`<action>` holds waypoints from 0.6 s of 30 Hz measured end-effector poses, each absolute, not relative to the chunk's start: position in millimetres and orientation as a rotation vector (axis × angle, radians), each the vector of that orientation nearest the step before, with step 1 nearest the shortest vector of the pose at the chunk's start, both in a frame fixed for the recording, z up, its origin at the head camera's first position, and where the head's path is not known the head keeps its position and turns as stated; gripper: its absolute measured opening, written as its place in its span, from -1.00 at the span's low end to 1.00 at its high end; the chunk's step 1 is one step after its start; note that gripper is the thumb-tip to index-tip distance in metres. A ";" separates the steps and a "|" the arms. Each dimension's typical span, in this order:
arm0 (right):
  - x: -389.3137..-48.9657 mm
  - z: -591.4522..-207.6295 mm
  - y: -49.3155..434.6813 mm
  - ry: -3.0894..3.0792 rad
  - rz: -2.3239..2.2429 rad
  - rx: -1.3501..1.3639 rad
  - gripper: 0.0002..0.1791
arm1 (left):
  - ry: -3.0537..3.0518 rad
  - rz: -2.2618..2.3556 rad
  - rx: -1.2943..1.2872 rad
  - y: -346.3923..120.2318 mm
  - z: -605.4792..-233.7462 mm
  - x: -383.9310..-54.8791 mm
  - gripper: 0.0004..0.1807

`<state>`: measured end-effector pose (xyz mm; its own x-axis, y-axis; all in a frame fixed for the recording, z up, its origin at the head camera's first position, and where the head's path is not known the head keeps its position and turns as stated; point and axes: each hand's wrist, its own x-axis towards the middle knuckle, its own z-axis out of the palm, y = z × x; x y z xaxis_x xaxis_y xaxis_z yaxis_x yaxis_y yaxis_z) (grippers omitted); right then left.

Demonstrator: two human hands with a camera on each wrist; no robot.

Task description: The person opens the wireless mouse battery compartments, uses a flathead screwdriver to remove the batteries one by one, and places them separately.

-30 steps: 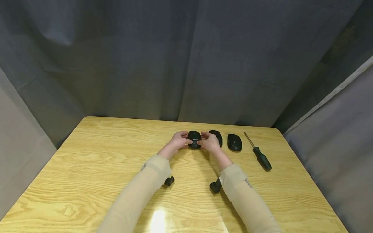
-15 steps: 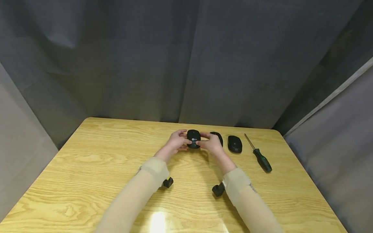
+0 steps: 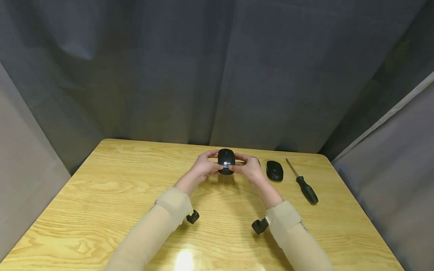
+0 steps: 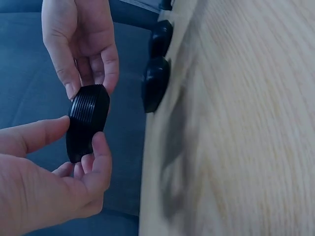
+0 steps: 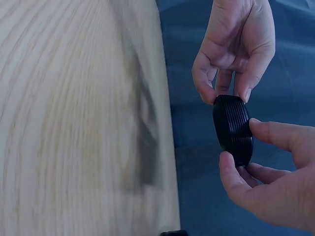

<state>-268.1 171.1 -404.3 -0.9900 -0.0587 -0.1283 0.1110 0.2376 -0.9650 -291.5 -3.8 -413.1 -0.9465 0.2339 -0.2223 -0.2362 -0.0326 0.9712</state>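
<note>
Left hand (image 3: 203,168) pinching the black mouse (image 3: 226,161) at its left flank, thumb and fingertips (image 4: 101,147) curled round the ribbed edge. Mouse held up between both sets of fingers, clear of the wooden table (image 3: 101,195). Right hand (image 3: 250,168) gripping the opposite flank, fingers (image 5: 231,169) likewise curled on it. Best kept level, squeezed evenly from both sides, thumbs off the top shell to avoid a slip. Right of the right fingers, just beside them: second mouse (image 3: 274,170) on the table; further right, well apart, green-handled screwdriver (image 3: 303,182).
</note>
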 end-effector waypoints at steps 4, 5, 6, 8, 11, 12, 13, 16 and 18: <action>-261.6 -395.6 171.2 2.384 -1.820 0.021 -0.27 | 1.941 2.042 0.016 -8.3 -402.0 -283.5 -0.24; -260.3 -393.8 170.8 2.391 -1.812 0.019 -0.27 | 1.938 2.045 0.021 -9.6 -399.2 -281.7 -0.23; -258.9 -391.8 170.5 2.396 -1.809 0.010 -0.27 | 1.942 2.045 0.033 -10.9 -396.4 -279.7 -0.23; -255.6 -387.4 169.5 2.414 -1.797 -0.008 -0.27 | 1.939 2.049 0.050 -13.4 -390.2 -275.7 -0.23; -251.0 -380.3 167.6 2.437 -1.801 -0.023 -0.30 | 1.948 2.049 0.085 -16.7 -380.7 -269.8 -0.24; -249.5 -377.8 167.0 2.445 -1.801 -0.033 -0.31 | 1.957 2.043 0.095 -17.9 -377.5 -267.7 -0.24; -248.0 -375.6 166.3 2.454 -1.801 -0.037 -0.32 | 1.969 2.037 0.101 -19.1 -374.5 -265.5 -0.25; -243.3 -369.3 164.3 2.466 -1.803 -0.059 -0.34 | 2.009 2.012 0.122 -23.0 -366.2 -259.2 -0.24; -239.8 -365.6 162.8 2.478 -1.792 -0.066 -0.33 | 2.029 2.002 0.139 -25.6 -362.0 -255.5 -0.24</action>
